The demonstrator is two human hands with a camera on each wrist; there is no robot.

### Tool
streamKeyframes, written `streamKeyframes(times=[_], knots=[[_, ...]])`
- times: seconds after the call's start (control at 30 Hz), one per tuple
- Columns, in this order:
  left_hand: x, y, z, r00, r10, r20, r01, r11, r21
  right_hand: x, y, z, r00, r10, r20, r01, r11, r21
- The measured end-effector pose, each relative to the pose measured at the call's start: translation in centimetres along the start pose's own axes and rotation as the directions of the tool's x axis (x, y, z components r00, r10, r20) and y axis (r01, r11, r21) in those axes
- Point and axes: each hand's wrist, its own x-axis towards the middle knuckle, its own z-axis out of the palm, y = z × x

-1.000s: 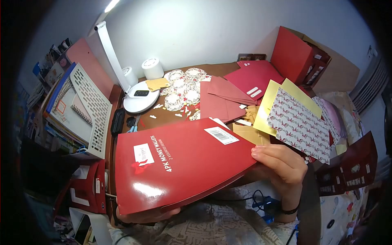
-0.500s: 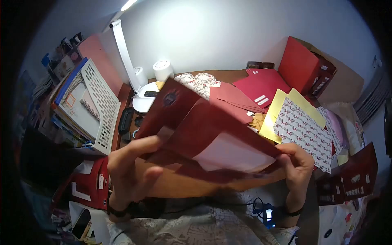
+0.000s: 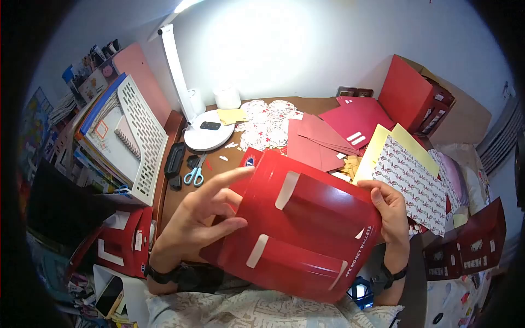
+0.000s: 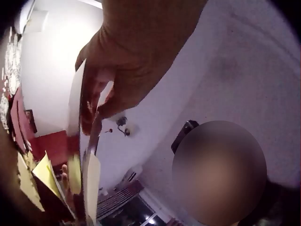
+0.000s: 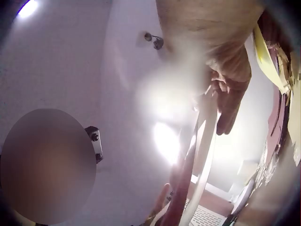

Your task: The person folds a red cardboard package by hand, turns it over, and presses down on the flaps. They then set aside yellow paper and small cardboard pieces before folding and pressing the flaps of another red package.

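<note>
A red card folder [image 3: 311, 218] printed "4PK MONEY WALLETS" is held tilted above the desk's front edge, its slotted face with pale cut-outs showing in the head view. My right hand [image 3: 392, 216] pinches its upper right corner, thumb on the near face. Against the left side lies my left hand [image 3: 199, 218], index finger stretched to the upper corner, thumb apart and lower down. In the left wrist view, the left hand's fingers [image 4: 96, 92] are beside the card edges. The right hand [image 5: 228, 70] is at the card's edge in the right wrist view.
Blue-handled scissors [image 3: 193, 175], a white lamp [image 3: 210, 139], patterned round papers [image 3: 265, 123] and dark red envelopes [image 3: 309, 143] lie behind. Yellow and patterned sheets [image 3: 413, 180] are at right, a red box [image 3: 407, 90] at back right, and a white file holder [image 3: 145, 147] at left.
The folder has turned from its printed barcode side to its slotted side and tilted lower. My left hand has come from beneath it to its left side; the right hand still holds it.
</note>
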Motion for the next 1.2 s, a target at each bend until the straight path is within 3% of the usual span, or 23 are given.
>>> streamKeyframes(times=[0.03, 0.1, 0.17, 0.23, 0.3, 0.4, 0.57, 0.67, 0.77, 0.8, 0.87, 1.0, 1.2], knots=[[0.1, -0.1, 0.0, 1.0, 0.0, 0.002, 0.0, 1.0, -0.001, 0.2, 0.2, 0.0, 1.0, 0.001, -0.003, -0.001, 1.0, 0.0], [0.3, -0.4, 0.0, 0.98, -0.019, -0.2, -0.014, 0.986, -0.165, 0.5, 1.0, 0.0, 0.981, -0.172, -0.091, 0.173, 0.985, 0.002], [0.7, -0.1, 0.0, 0.951, -0.067, -0.301, -0.014, 0.966, -0.259, -0.2, 0.7, 0.4, 0.988, -0.126, -0.095, 0.13, 0.99, 0.044], [1.1, -1.6, -0.9, 0.929, -0.056, -0.365, -0.064, 0.949, -0.308, -0.9, 0.7, 1.1, 0.945, -0.261, -0.195, 0.241, 0.963, -0.12], [1.5, -2.9, -1.8, 0.937, -0.016, -0.349, -0.11, 0.934, -0.339, -2.0, 0.6, 1.7, 0.926, -0.301, -0.226, 0.261, 0.946, -0.192], [1.7, -3.2, -2.0, 0.937, -0.059, -0.345, -0.066, 0.939, -0.338, -3.0, 0.3, 2.3, 0.87, -0.488, -0.064, 0.446, 0.836, -0.319], [1.8, -3.1, -0.9, 0.928, -0.138, -0.347, -0.015, 0.915, -0.404, -3.7, 0.5, 2.5, 0.859, -0.509, 0.063, 0.506, 0.82, -0.268], [2.0, -3.9, -0.9, 0.94, -0.156, -0.303, 0.008, 0.899, -0.437, -3.6, 1.0, 2.2, 0.749, -0.648, 0.141, 0.662, 0.722, -0.2], [1.8, -4.2, -0.9, 0.949, -0.185, -0.256, 0.053, 0.891, -0.45, -3.8, 1.0, 1.9, 0.742, -0.639, 0.204, 0.67, 0.693, -0.266], [1.7, -4.1, -0.8, 0.945, -0.2, -0.258, 0.068, 0.894, -0.444, -3.8, 1.1, 2.1, 0.742, -0.639, 0.202, 0.67, 0.693, -0.268], [1.6, -3.6, -0.5, 0.942, -0.213, -0.258, 0.082, 0.895, -0.439, -3.8, 1.1, 2.8, 0.743, -0.668, -0.041, 0.634, 0.721, -0.279], [1.4, -3.2, 0.0, 0.933, -0.201, -0.297, 0.05, 0.893, -0.448, -3.7, 1.4, 2.5, 0.72, -0.694, 0.02, 0.672, 0.689, -0.27], [1.0, -3.2, 0.4, 0.937, -0.208, -0.281, 0.062, 0.889, -0.453, -3.9, 1.7, 3.4, 0.706, -0.705, -0.072, 0.678, 0.701, -0.219]])
